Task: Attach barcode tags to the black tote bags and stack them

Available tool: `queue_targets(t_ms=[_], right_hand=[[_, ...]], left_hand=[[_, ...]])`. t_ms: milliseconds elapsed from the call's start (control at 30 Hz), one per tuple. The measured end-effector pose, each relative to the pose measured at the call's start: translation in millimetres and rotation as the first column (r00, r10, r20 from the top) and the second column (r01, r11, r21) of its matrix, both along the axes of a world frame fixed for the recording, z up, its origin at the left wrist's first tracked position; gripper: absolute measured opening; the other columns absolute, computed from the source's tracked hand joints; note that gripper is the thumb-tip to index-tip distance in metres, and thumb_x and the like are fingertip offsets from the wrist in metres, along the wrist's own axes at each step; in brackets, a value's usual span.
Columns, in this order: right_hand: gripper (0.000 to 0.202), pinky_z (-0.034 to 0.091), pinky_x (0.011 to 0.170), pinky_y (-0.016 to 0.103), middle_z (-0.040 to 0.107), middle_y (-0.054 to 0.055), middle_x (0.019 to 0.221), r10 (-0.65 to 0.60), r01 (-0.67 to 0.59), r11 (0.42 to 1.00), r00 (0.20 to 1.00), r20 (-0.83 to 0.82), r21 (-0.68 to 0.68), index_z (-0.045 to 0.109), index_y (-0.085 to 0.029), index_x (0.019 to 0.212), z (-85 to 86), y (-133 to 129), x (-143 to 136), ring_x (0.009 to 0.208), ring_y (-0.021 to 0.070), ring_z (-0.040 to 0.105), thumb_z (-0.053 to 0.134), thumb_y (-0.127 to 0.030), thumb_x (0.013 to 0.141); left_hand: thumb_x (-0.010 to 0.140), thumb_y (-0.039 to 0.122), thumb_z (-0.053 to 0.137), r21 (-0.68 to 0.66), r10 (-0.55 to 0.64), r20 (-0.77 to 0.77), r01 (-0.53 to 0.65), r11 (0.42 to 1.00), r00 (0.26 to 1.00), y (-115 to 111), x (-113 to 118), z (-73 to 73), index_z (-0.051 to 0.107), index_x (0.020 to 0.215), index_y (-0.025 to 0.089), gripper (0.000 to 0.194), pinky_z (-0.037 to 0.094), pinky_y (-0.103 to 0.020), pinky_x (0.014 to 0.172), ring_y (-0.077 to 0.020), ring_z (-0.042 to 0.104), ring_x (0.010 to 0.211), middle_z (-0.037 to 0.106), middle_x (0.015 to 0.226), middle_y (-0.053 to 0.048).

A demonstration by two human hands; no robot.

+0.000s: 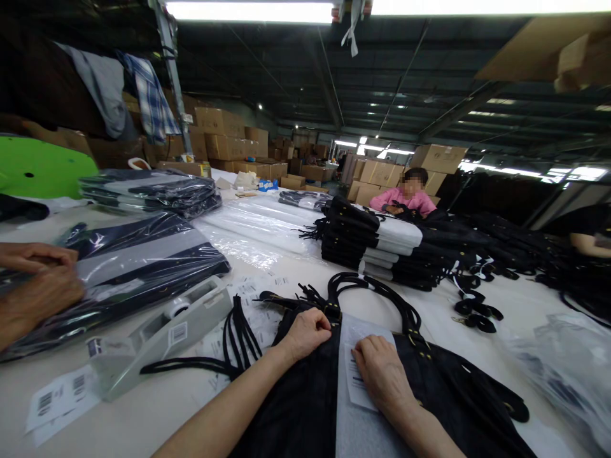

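A black bag lies flat before me, its looped handles pointing away and a tassel of cords at its left. White tissue paper runs down its middle. My left hand is closed at the bag's upper part, near the handle base, fingers pinched; what they hold is too small to name. My right hand rests on the tissue with curled fingers, over a white printed sheet that it presses or holds.
Left of the bag stand a grey tape dispenser and barcode labels. Another person's hands touch a plastic-wrapped bag at far left. Stacked black bags lie ahead. A person in pink is beyond; clear plastic lies right.
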State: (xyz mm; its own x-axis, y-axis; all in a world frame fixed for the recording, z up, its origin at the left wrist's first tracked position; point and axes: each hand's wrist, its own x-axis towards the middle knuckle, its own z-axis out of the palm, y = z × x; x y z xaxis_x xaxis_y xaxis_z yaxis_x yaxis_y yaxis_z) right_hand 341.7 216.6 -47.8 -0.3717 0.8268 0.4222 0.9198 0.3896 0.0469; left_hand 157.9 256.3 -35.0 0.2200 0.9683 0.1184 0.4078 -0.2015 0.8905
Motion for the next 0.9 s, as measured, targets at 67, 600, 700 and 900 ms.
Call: queue_targets(t_ms=[67,600,700,900], right_hand=[[0.011,0.033,0.062,0.030,0.054,0.004,0.068,0.037,-0.045,0.996,0.994,0.105,0.081,0.053,-0.017,0.069,-1.7,3,1,0.066,0.0196,0.049,0.048,-0.015,0.079],[0.018,0.038,0.054,0.025,0.057,0.001,0.061,-0.118,-0.083,0.944,0.818,-0.563,-0.318,0.047,-0.019,0.067,15.0,17,-40,0.055,0.0143,0.053,0.038,-0.031,0.078],[0.021,0.039,0.056,0.026,0.058,0.002,0.063,-0.160,-0.142,0.920,0.718,-0.678,-0.367,0.050,-0.020,0.068,13.0,16,-42,0.058,0.0155,0.053,0.041,-0.037,0.075],[0.022,0.041,0.056,0.026,0.056,0.001,0.063,-0.221,-0.198,0.892,0.591,-0.776,-0.405,0.053,-0.019,0.069,10.7,14,-42,0.059,0.0158,0.053,0.047,-0.040,0.070]], left_hand=[[0.060,0.008,0.054,0.003,-0.007,0.018,0.006,1.000,1.000,0,0,-0.2,0.058,0.063,0.014,0.008,0.037,-0.021,0.057,-0.0093,0.048,0.060,0.053,0.067,0.003],[0.063,0.009,0.056,0.274,-0.040,-0.048,0.052,0.960,0.998,-7,8,-12.1,0.063,0.070,0.015,0.011,0.038,-0.023,0.068,-0.0126,0.049,0.075,0.050,0.076,-0.001],[0.064,0.007,0.053,0.304,-0.047,-0.073,0.067,0.950,0.996,-6,9,-15.1,0.065,0.071,0.016,0.017,0.039,-0.023,0.068,-0.0127,0.049,0.075,0.052,0.076,-0.001],[0.061,0.004,0.053,0.240,-0.072,-0.025,0.076,0.968,0.997,-4,9,-13.1,0.065,0.067,0.015,0.018,0.038,-0.023,0.066,-0.0124,0.050,0.071,0.054,0.069,0.000]])
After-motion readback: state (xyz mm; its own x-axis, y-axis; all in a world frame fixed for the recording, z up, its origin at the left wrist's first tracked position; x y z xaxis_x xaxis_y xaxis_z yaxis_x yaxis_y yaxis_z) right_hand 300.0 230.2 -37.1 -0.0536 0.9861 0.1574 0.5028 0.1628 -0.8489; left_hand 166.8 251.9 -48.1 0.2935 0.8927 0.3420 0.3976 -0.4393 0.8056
